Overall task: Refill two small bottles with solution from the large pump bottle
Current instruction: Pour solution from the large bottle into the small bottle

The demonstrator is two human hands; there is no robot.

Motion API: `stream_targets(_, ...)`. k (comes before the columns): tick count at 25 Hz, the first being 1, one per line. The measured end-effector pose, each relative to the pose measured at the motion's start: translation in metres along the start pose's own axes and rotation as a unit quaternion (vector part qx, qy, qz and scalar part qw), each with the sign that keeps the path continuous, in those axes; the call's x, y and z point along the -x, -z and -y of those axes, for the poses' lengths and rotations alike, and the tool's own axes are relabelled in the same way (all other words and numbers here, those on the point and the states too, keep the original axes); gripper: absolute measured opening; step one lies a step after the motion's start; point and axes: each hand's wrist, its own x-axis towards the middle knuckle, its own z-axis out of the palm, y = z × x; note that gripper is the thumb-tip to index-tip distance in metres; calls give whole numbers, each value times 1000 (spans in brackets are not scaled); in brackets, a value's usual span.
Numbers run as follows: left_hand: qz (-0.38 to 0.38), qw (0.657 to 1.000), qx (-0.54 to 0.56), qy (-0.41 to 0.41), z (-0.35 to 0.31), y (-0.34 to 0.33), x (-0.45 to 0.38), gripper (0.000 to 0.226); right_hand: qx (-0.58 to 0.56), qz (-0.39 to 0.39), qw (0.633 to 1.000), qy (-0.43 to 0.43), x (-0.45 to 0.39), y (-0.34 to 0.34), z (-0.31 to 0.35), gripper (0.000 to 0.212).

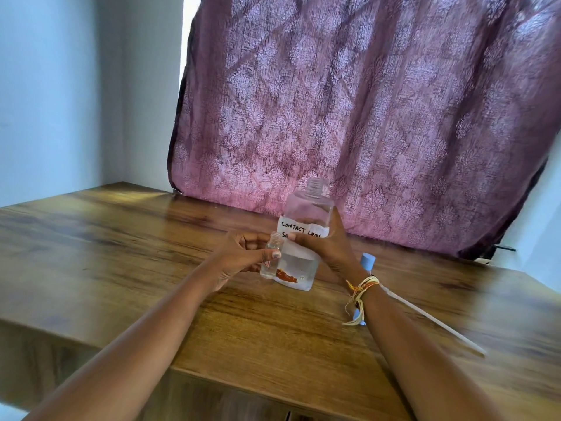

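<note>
Large bottle [305,235], pump off and neck open, stands on the worktop [151,238] gripped by my right hand [326,246]; my left hand [243,253] grips an uncapped small bottle [272,256] touching it. I'd tilt slowly, mouths aligned.

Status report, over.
Left hand grips small clear bottle, uncapped. Right hand grips large clear labelled bottle, pump off. Nothing in the way.

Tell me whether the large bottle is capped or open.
Open. The large bottle, gripped by the right hand, shows a bare threaded neck with no pump on it.
</note>
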Motion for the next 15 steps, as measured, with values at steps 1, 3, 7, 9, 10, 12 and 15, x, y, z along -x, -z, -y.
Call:
stream_targets(1, 1, 1000, -1, -2, 0, 0, 0, 41, 2, 24, 1000, -5, 2, 1, 1, 76)
stream_targets(3, 1, 1000, -3, -2, 0, 0, 1, 42, 2, 64, 998, -27, 2, 3, 1, 78)
stream_targets(7, 8, 1000, 3, -4, -1, 0, 3, 31, 65, 167, 982, -66, -5, 16, -3, 74)
stream_targets(9, 14, 1000, 6, -3, -1, -1, 2, 27, 91, 178, 977, -78, -5, 19, -9, 70)
stream_targets(10, 16, 1000, 7, -2, 0, -1, 1, 25, 91, 159, 980, -77, -3, 17, -10, 68)
stream_targets(12, 17, 1000, 2, 3, 1, -2, 0, 24, 94, 104, 987, -73, 1, 12, -13, 65)
stream_targets(15, 23, 999, -11, 28, 7, -4, -2, 34, 81, 78, 990, -82, 4, 9, -14, 61)
